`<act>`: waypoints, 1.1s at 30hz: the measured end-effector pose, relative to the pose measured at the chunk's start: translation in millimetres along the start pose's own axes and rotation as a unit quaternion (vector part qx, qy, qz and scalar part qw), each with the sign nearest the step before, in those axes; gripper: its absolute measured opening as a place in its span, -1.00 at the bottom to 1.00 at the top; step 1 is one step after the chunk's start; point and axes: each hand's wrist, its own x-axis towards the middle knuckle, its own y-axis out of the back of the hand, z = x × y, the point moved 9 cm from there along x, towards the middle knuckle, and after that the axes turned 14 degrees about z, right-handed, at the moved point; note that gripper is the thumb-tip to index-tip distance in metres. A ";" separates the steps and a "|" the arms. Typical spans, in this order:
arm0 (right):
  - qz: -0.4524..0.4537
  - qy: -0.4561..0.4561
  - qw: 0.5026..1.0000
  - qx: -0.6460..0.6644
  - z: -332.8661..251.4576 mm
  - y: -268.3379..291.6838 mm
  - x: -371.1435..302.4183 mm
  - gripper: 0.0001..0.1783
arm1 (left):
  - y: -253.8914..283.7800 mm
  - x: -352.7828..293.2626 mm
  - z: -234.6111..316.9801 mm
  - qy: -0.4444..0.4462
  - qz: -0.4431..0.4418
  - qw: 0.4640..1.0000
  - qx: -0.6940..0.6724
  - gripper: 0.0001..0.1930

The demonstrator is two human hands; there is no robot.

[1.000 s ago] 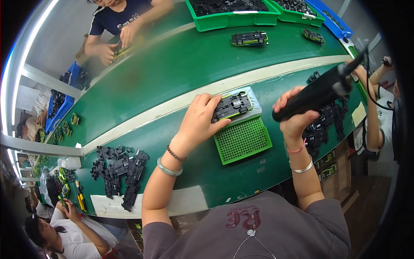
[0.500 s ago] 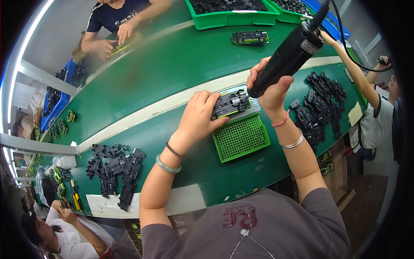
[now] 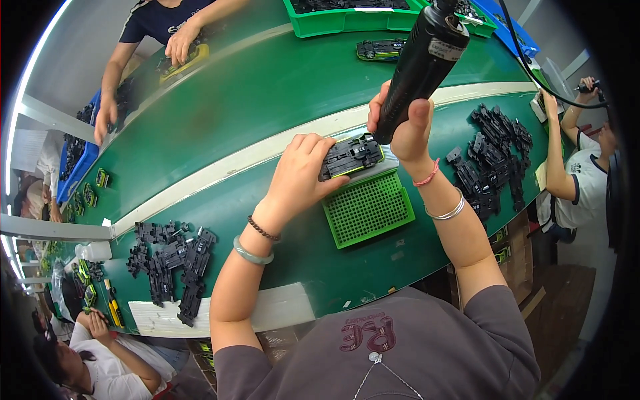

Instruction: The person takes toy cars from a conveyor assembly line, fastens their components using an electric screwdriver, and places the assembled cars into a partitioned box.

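My left hand (image 3: 300, 167) is closed round one end of an overturned toy car (image 3: 352, 157), whose black underside faces up with a yellow-green body edge below. In my right hand (image 3: 412, 130) is a black corded electric screwdriver (image 3: 421, 70), its lower end over the car's right end. Whether its bit touches the car is hidden. Just nearer to me lies a green perforated tray (image 3: 369, 208) with a grid of small holes.
Black chassis parts lie in heaps at left (image 3: 175, 260) and right (image 3: 490, 163). Beyond a pale divider rest another overturned car (image 3: 380, 50) and a green parts bin (image 3: 333, 23). A co-worker (image 3: 177, 30) sits across; the screwdriver's cord (image 3: 527, 67) hangs at upper right.
The screwdriver has tipped more upright and shifted left with my right hand. My left hand and the car moved slightly left in view. The co-worker's arm across swung toward the blue bin.
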 end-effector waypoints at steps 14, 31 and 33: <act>-0.009 0.017 1.000 -0.002 -6.7 -4.9 -0.5 -0.29 | 0.2 0.7 -1.1 0.007 0.005 1.000 -0.012 -0.46; 0.021 -0.032 0.999 -0.016 -44.2 -14.3 -7.4 0.06 | 20.8 9.0 39.0 -0.055 0.103 0.991 -0.061 -0.60; 0.022 -0.046 0.999 0.013 -49.0 -23.2 -12.1 0.07 | 17.5 6.9 46.0 -0.052 0.101 0.992 -0.062 -0.68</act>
